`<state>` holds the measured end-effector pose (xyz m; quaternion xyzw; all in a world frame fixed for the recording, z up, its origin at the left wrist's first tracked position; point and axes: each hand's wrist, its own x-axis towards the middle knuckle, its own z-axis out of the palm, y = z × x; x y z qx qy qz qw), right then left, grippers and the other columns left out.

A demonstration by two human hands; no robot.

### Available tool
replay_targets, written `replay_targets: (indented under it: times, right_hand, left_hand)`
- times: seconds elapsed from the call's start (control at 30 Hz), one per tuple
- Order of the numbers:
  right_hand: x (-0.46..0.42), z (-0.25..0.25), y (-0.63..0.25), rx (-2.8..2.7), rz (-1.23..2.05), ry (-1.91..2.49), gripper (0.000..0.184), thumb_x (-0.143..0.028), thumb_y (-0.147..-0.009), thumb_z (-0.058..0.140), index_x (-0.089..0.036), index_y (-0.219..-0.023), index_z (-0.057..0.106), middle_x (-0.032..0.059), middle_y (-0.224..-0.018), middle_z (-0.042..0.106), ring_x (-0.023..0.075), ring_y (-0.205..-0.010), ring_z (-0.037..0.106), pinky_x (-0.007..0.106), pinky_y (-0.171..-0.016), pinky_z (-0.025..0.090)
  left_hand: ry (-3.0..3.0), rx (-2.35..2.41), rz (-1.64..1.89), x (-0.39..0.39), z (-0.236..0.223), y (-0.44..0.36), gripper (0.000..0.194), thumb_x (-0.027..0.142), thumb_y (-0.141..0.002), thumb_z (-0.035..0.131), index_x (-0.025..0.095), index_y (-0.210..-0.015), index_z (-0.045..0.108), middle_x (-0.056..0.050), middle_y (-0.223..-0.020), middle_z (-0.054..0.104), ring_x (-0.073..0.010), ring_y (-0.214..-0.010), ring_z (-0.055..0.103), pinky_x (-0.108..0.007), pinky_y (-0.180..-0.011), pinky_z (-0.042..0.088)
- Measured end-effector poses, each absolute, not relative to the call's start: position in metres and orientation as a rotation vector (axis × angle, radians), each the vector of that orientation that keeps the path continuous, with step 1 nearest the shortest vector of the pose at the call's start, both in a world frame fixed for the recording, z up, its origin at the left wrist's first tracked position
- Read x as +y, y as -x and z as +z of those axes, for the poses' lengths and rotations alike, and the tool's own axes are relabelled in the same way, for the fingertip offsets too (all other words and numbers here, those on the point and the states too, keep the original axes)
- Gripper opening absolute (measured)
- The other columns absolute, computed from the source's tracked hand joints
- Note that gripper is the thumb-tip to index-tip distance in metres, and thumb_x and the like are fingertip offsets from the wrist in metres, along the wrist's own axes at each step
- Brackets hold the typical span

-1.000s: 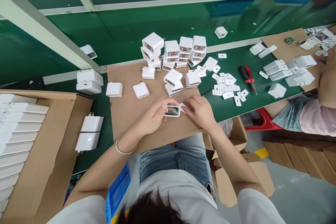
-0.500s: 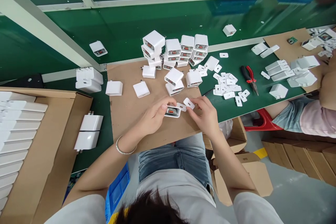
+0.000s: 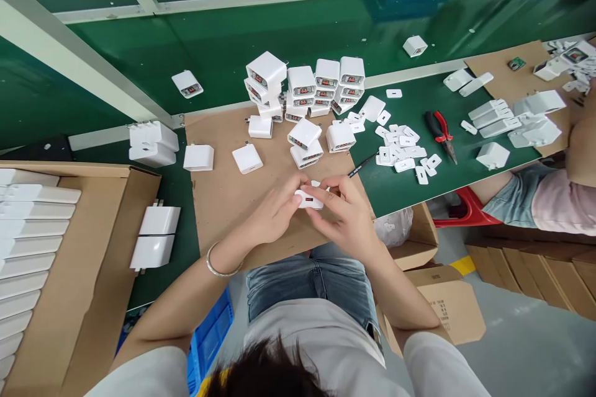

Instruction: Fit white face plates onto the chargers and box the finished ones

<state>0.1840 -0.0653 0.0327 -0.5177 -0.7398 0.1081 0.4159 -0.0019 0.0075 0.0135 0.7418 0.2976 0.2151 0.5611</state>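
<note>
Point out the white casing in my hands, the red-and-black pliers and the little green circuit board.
White casing (image 3: 310, 200): head view, on the slotted end facing the camera.
Pliers (image 3: 444, 138): head view, near the pivot.
Green circuit board (image 3: 516, 64): head view, middle of its upper face.

Electronics workshop, green bench (image 3: 395, 189), stacked white casings (image 3: 302, 82), pliers (image 3: 445, 138), apparently a circuit board (image 3: 516, 64)

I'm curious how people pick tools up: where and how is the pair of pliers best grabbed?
Probably by both red and black handles of the pliers, from above. The handles splay apart at the far end, while the metal jaws point toward the near edge of the green table. Coming from above should also avoid the white slotted plates on the left.
</note>
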Motion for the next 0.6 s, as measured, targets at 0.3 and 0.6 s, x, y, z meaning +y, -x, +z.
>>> replay_targets:
  times: [0.3, 0.6]
  right_hand:
    - [-0.067, 0.030, -0.185, -1.871, 0.286, 1.265, 0.041, -0.020, -0.097, 0.067, -0.031, -0.137, 0.065, 0.0060, -0.101, 0.054, 0.0155, -0.076, 0.052, 0.031, -0.068, 0.051]
    - [-0.066, 0.026, -0.183, -1.845, 0.266, 1.249, 0.046, -0.020, -0.096, 0.068, -0.031, -0.141, 0.062, 0.0066, -0.101, 0.055, 0.0198, -0.088, 0.059, 0.034, -0.069, 0.052]
  left_hand:
    - [-1.817, 0.748, 0.557, 0.007, 0.018, -0.002, 0.024, 0.042, -0.104, 0.042, 0.021, -0.108, 0.052, -0.006, -0.105, 0.060, -0.0205, -0.091, 0.054, -0.034, -0.081, 0.045]
    - [-1.519, 0.687, 0.595, 0.004, 0.015, -0.009, 0.049, 0.057, -0.105, 0.023, 0.019, -0.107, 0.055, -0.007, -0.102, 0.059, -0.0213, -0.089, 0.055, -0.032, -0.072, 0.048]
